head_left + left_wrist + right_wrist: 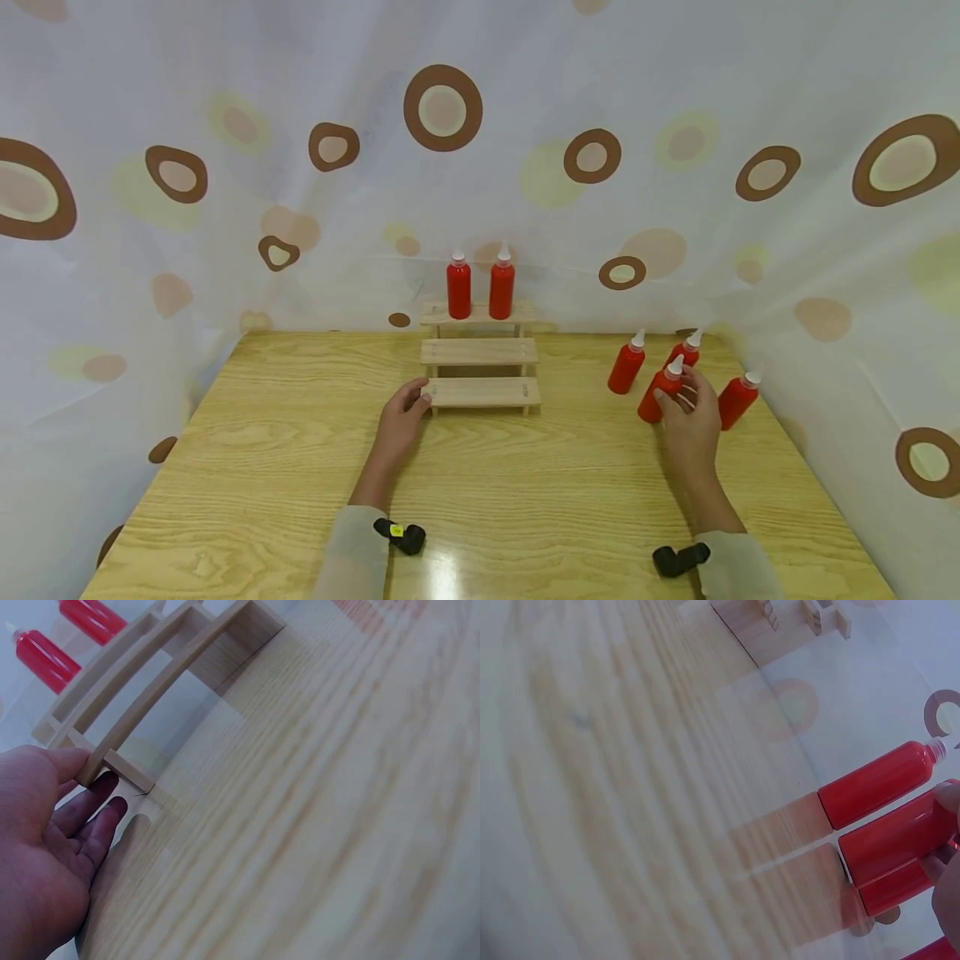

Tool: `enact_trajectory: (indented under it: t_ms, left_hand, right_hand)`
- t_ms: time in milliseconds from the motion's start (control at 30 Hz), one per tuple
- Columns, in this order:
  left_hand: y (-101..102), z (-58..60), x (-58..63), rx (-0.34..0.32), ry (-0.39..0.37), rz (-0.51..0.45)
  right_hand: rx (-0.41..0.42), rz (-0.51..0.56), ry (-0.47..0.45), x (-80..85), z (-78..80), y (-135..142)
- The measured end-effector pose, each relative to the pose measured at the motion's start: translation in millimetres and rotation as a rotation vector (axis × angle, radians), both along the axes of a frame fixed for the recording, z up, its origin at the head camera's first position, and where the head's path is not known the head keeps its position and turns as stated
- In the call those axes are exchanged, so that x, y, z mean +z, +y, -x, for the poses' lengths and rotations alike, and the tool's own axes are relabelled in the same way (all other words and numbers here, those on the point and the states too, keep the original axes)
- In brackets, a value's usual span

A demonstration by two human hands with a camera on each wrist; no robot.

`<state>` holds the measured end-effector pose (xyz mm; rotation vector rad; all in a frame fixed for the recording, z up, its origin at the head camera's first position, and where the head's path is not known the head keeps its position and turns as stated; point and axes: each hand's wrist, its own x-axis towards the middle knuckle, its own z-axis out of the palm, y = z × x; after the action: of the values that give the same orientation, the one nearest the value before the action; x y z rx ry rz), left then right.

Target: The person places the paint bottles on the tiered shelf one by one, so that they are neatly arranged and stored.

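Observation:
A three-tier wooden rack (480, 392) stands at the back of the table. My left hand (401, 417) pinches the left end of its lowest tier; in the left wrist view, the thumb lies on the wood and fingers (109, 817) reach beneath. Two red squeeze bottles with white nozzles, one left (459, 290) and one right (502, 290), stand on the top tier. At the right, my right hand (692, 429) grips a red squeeze bottle (654, 402) near its top. In the right wrist view, that bottle (892, 832) appears at or close to the tabletop.
Around the held bottle stand three more red bottles: one to its left (626, 367), one behind (686, 352) and one to the right (738, 402). A patterned white sheet (360, 217) hangs behind the wooden table (525, 483) and at both sides.

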<state>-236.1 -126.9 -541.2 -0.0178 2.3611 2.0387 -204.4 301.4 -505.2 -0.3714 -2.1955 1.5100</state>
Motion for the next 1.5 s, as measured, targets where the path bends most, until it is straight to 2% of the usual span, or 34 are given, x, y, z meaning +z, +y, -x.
enact_trajectory:
  t_ms: [167,300,433,800,900,1033,1133,1367,1500]
  left_hand:
    - [-0.6,1.5,0.0,0.003,-0.001,0.003]
    - [-0.8,0.4,0.3,0.0,-0.012,0.001]
    - [-0.1,0.3,0.4,0.0,-0.013,-0.004]
    - [-1.0,0.7,-1.7,0.008,-0.015,-0.004]
    - [-0.4,0.3,-1.6,0.008,-0.01,-0.007]
    - [-0.3,0.5,-1.6,0.004,-0.005,-0.011]
    - [-0.1,2.2,-2.7,-0.005,0.002,-0.012]
    - [0.3,3.7,-5.6,-0.004,0.011,0.0]
    - [-0.7,3.6,-4.6,0.004,0.007,0.003]
  right_hand:
    - [0.012,-0.025,-0.011,2.7,0.6,-3.7]
    - [0.013,-0.087,0.065,7.4,3.0,-9.9]
    - [0.037,-0.097,0.131,14.2,3.5,-20.2]
    - [0.193,-0.073,0.212,33.8,9.6,-59.2]
    - [0.244,-0.06,0.199,48.3,9.2,-75.5]
    - [0.303,-0.021,0.231,53.2,21.0,-94.3]
    - [0.327,0.001,0.258,48.2,32.8,-105.0]
    - [0.374,0.044,0.189,59.5,44.7,-141.2]
    - [0.409,0.064,0.182,62.5,53.7,-164.1]
